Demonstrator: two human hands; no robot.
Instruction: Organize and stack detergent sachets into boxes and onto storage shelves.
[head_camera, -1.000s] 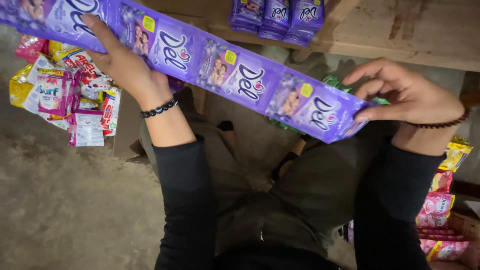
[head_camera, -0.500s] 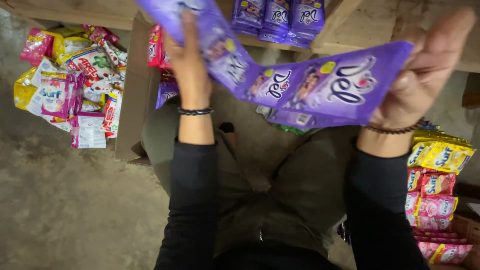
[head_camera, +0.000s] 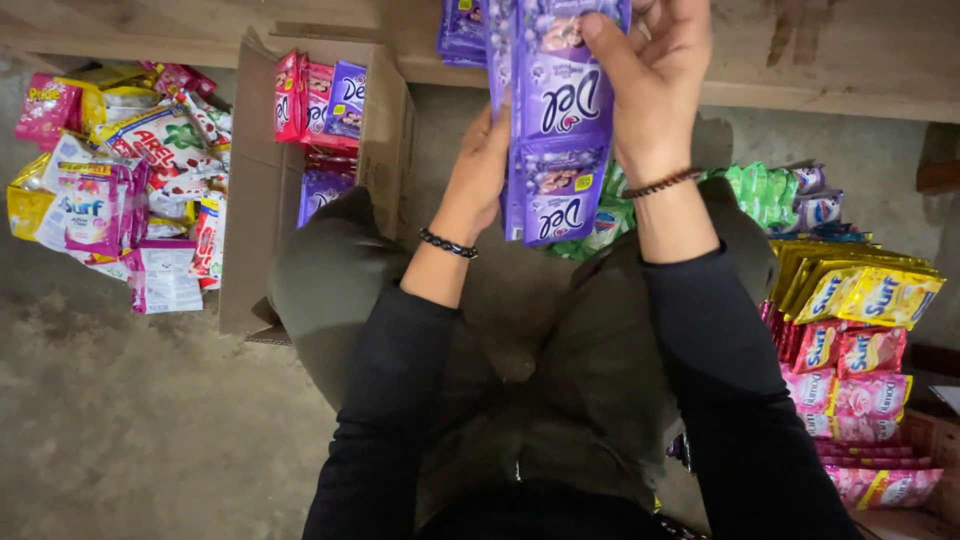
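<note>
Sachet piles on concrete floor

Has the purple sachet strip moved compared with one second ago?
Yes. The purple sachet strip lay stretched sideways below the wooden shelf; now both hands hold it folded and upright against the shelf edge.

Folded strip of purple plastic sachets: hangs upright, pinched between both hands above lap. Right hand: fingers curled over strip's front, beaded bracelet at wrist. Left hand: pressed flat against strip's left edge, black bead bracelet at wrist. Open brown cardboard box: left of knees, holds red and purple sachets. Heap of mixed pink, yellow, white sachets: on floor, left of box. Yellow and pink sachet strips: stacked at right. Green sachets: behind right forearm.
</note>
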